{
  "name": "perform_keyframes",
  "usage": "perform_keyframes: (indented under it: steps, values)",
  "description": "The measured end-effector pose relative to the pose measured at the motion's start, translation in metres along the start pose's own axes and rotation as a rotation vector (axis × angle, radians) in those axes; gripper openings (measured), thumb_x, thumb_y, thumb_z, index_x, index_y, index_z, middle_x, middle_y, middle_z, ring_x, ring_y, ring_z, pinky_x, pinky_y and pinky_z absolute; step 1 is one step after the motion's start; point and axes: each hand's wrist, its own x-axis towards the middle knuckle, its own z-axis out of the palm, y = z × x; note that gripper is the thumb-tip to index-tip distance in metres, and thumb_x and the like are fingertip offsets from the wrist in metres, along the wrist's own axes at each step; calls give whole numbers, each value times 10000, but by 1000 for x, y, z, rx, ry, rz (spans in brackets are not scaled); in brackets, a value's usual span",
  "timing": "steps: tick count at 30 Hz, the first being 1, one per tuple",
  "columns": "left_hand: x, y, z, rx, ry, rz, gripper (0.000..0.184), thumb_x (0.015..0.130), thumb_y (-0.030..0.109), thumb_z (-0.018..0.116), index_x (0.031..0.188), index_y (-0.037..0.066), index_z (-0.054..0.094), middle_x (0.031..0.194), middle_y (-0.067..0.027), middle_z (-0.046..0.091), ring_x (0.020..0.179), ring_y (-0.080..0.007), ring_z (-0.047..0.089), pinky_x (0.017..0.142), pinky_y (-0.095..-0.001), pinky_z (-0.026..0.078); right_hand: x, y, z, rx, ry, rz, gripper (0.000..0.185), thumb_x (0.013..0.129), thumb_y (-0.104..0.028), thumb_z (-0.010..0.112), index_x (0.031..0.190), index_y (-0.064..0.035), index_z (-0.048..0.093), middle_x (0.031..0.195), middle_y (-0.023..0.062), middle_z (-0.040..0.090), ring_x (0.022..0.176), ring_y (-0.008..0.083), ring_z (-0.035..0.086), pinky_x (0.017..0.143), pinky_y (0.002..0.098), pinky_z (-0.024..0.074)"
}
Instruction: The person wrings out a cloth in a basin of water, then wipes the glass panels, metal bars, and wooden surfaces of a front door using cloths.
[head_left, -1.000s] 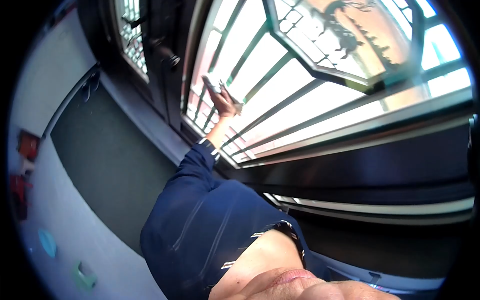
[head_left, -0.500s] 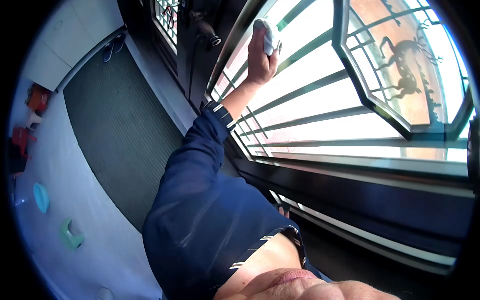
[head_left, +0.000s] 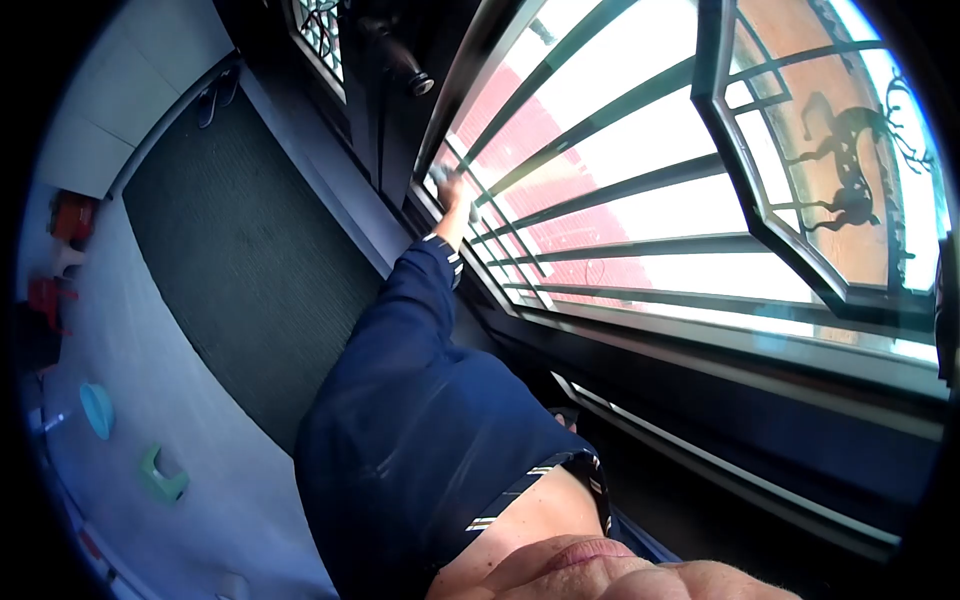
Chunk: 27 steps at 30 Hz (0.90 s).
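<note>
Hands apart. Right hand (head_left: 567, 421) mostly hidden past navy top (head_left: 420, 420), grip can't tell. Left hand (head_left: 453, 194), blurry, clamped on grey cloth (head_left: 438, 174) at barred window (head_left: 620, 188). From window: dark mat (head_left: 250, 250), then green stool (head_left: 172, 488), blue basin (head_left: 98, 410).

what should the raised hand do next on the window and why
Probably a short slide of the raised hand along the long bars toward the angular frame: it looks to be holding a cloth at a corner of the window, and the bars run away from it.
</note>
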Motion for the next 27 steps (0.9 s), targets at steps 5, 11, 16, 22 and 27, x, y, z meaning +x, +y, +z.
perform_keyframes:
  steps: [5, 11, 16, 22, 27]
  values:
    - [-62, 19, -18, 142, -58, -109, 365, 889, 229, 476, 1159, -16, 496, 1115, -233, 577, 1022, -342, 571, 877, -391, 445, -5, 0, 4, 106, 1, -66, 291, 804, -151, 626, 1023, 37, 593, 931, 121, 652, 825, 168, 586, 742, 315, 464]
    - [-116, 156, -23, -163, -112, 465, 388, 904, 128, 510, 1249, -22, 414, 1170, -198, 531, 1008, -294, 565, 856, -364, 459, -10, -26, 0, -221, 24, -56, 479, 775, -241, 658, 1105, 91, 553, 1014, 218, 631, 926, 293, 592, 839, 353, 440]
    - [-216, 140, -43, -88, -383, 1286, 607, 686, -24, 620, 1246, 30, 393, 1206, -212, 438, 1142, -397, 425, 968, -473, 354, 5, -5, 11, -188, -49, -79, 538, 766, -284, 667, 1105, 116, 544, 1034, 250, 619, 960, 317, 590, 852, 359, 437]
    - [-159, 36, -71, 48, -501, 286, 182, 817, 11, 491, 991, 62, 498, 874, -115, 592, 802, -242, 592, 730, -358, 477, 6, -31, 9, -197, -108, -211, 472, 798, -273, 631, 1133, 52, 557, 1037, 229, 627, 965, 348, 590, 871, 356, 434]
    - [-143, 210, -54, -252, -275, 708, 479, 757, 23, 673, 1179, 7, 448, 1061, -154, 562, 998, -269, 563, 873, -360, 441, -3, -10, -11, -15, -26, -269, 316, 802, -204, 644, 1029, 11, 597, 898, 111, 644, 822, 188, 576, 758, 308, 454]
